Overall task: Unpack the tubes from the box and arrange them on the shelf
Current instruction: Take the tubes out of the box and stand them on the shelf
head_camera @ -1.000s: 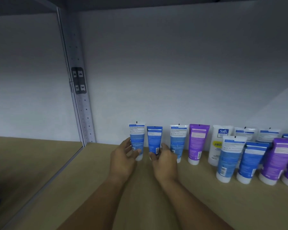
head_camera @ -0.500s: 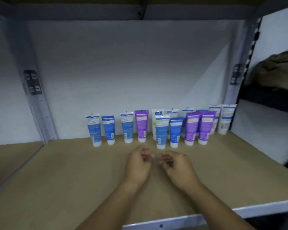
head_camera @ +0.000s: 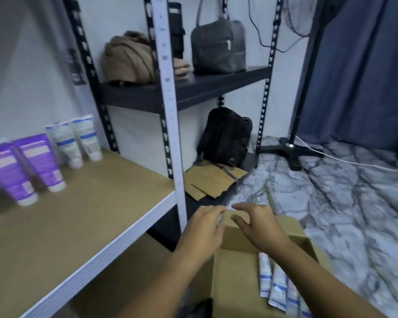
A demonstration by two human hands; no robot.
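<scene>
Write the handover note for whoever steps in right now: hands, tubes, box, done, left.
Left hand: over the box's near-left corner, fingers loosely curled; too blurred to tell if it holds anything.
Right hand: open, above the open cardboard box, holding nothing.
Box: on the floor beside the shelf, with several white-and-blue tubes lying inside.
Done: purple tubes and white tubes stand on the wooden shelf.
Left: lift the remaining tubes out and stand them on the shelf.
</scene>
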